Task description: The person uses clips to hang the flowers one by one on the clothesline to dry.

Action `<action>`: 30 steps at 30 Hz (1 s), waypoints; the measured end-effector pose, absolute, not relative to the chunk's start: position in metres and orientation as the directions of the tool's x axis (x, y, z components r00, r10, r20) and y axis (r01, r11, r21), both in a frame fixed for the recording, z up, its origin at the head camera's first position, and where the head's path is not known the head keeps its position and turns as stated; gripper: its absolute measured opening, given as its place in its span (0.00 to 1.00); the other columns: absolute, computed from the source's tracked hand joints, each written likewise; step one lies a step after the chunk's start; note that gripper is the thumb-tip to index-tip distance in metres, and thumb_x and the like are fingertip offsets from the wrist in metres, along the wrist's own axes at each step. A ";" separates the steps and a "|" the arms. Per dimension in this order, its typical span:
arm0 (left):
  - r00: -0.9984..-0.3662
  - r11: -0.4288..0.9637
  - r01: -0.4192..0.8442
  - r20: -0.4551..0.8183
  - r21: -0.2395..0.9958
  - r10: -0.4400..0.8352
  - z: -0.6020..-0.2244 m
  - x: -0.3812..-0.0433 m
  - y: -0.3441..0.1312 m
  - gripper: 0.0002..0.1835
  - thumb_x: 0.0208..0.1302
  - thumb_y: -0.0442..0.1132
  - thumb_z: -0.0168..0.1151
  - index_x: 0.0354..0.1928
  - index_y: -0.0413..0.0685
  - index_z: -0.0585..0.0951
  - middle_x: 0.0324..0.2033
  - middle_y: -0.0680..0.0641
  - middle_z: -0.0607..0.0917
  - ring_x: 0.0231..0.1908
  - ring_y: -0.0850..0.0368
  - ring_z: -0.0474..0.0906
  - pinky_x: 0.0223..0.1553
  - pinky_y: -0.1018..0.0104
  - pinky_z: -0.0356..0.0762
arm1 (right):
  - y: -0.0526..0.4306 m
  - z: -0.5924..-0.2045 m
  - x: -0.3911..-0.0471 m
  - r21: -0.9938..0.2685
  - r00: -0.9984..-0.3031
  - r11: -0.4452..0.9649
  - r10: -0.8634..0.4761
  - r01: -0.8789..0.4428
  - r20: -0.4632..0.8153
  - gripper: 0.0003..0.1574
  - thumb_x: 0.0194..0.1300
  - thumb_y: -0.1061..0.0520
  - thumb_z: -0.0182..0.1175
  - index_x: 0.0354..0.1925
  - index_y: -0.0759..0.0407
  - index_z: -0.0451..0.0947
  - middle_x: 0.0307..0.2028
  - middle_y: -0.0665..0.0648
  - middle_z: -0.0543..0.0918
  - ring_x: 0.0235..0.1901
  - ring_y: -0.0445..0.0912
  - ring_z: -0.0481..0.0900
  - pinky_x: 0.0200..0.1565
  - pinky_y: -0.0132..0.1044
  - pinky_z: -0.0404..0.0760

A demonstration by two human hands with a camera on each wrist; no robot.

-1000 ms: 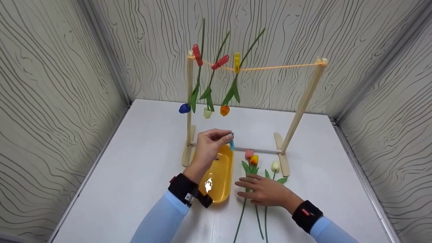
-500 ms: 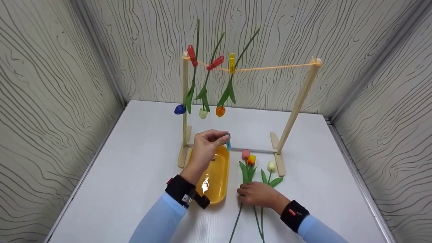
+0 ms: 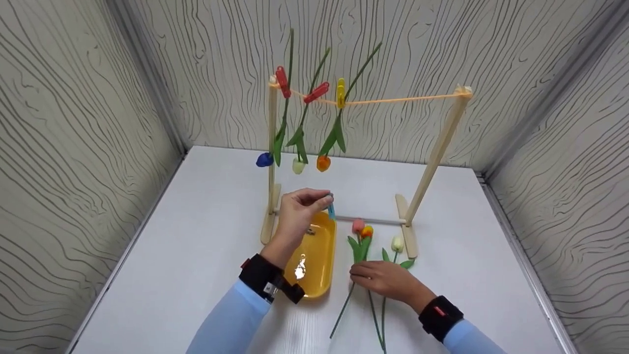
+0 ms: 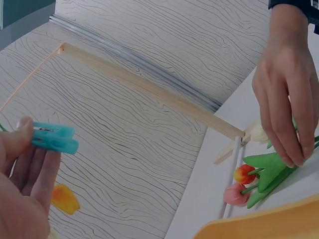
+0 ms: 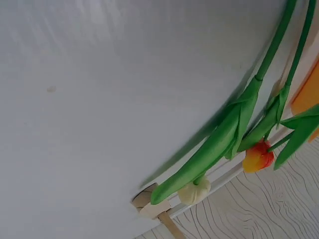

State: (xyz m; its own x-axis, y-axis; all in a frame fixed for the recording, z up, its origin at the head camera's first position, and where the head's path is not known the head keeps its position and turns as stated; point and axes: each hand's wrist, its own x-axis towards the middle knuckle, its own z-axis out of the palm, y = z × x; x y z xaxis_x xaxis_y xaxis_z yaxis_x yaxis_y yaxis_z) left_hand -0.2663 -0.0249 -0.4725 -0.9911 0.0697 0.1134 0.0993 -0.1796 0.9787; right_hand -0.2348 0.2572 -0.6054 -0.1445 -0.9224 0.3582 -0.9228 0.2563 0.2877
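My left hand (image 3: 296, 216) pinches a light-blue clothespin (image 4: 55, 138) between thumb and fingers, above the far end of a yellow tray (image 3: 330, 265). To the right, my right hand (image 3: 388, 281) is low over the tulip stems, its fingertips pinching the green stem of a pink tulip (image 3: 358, 225). Right beside that bloom lies a red-and-yellow tulip (image 3: 368, 231), partly overlapped by the pink one's leaves. A white tulip (image 3: 397, 243) lies farther right, its stem passing under the right hand. The right wrist view shows tulips but no fingers.
Behind the tray stands a wooden frame (image 3: 437, 157) with an orange string (image 3: 403, 100). Blue (image 3: 265, 159), pale (image 3: 298, 166) and orange tulips (image 3: 323, 163) hang head-down from it by two red clothespins (image 3: 317, 92) and a yellow clothespin (image 3: 341, 92). Patterned walls enclose the table.
My right hand has gone from spread fingers over the stems to gripping the pink tulip, whose stem end has shifted up and left. My left hand keeps the clothespin almost in place.
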 end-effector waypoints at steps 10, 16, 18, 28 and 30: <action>-0.980 -0.295 0.169 0.193 0.941 0.055 -0.433 -0.271 -0.013 0.09 0.71 0.32 0.72 0.50 0.37 0.92 0.40 0.51 0.96 0.43 0.60 0.93 0.60 0.65 0.90 | 0.255 -0.547 -0.262 -0.078 -0.282 0.439 -0.422 -0.895 0.861 0.10 0.79 0.64 0.63 0.50 0.66 0.90 0.43 0.61 0.93 0.42 0.51 0.93 0.57 0.23 0.87; -0.962 -0.365 0.253 0.274 0.896 0.007 -0.386 -0.285 0.005 0.07 0.70 0.30 0.74 0.47 0.37 0.92 0.37 0.54 0.95 0.41 0.60 0.91 0.59 0.64 0.90 | 0.235 -0.477 -0.288 -0.460 -0.491 0.378 0.015 -0.803 0.871 0.15 0.65 0.80 0.66 0.48 0.73 0.88 0.41 0.70 0.91 0.47 0.36 0.91 0.52 0.22 0.87; -0.952 -0.365 0.289 0.304 0.885 -0.016 -0.368 -0.290 0.014 0.08 0.69 0.31 0.74 0.48 0.36 0.92 0.37 0.53 0.95 0.41 0.61 0.90 0.57 0.65 0.90 | 0.228 -0.455 -0.294 -0.574 -0.573 0.341 0.115 -0.744 0.811 0.13 0.69 0.77 0.66 0.50 0.74 0.87 0.42 0.64 0.93 0.48 0.31 0.90 0.50 0.22 0.88; -0.919 -0.432 0.394 0.364 0.812 -0.153 -0.312 -0.324 0.059 0.12 0.68 0.29 0.75 0.50 0.32 0.90 0.41 0.43 0.94 0.40 0.65 0.89 0.53 0.65 0.92 | 0.196 -0.388 -0.326 -0.798 -0.738 0.129 0.320 -0.588 0.595 0.14 0.74 0.63 0.69 0.55 0.68 0.86 0.43 0.45 0.95 0.47 0.37 0.93 0.55 0.30 0.90; -0.911 -0.408 0.412 0.373 0.815 -0.175 -0.307 -0.329 0.062 0.12 0.68 0.30 0.75 0.51 0.34 0.91 0.42 0.41 0.94 0.41 0.64 0.89 0.54 0.66 0.91 | 0.191 -0.384 -0.332 -0.806 -0.744 0.109 0.330 -0.582 0.581 0.14 0.74 0.63 0.69 0.55 0.67 0.86 0.44 0.48 0.95 0.47 0.38 0.93 0.55 0.30 0.90</action>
State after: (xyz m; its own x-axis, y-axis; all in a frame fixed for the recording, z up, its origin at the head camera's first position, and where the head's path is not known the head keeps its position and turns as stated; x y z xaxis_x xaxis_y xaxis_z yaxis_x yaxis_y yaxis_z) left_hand -0.3289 0.0623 -0.3071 -0.9111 -0.1754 0.3729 0.4120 -0.4078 0.8149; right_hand -0.3319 0.1914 -0.3838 -0.7437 0.3300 0.5814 -0.5817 0.1090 -0.8061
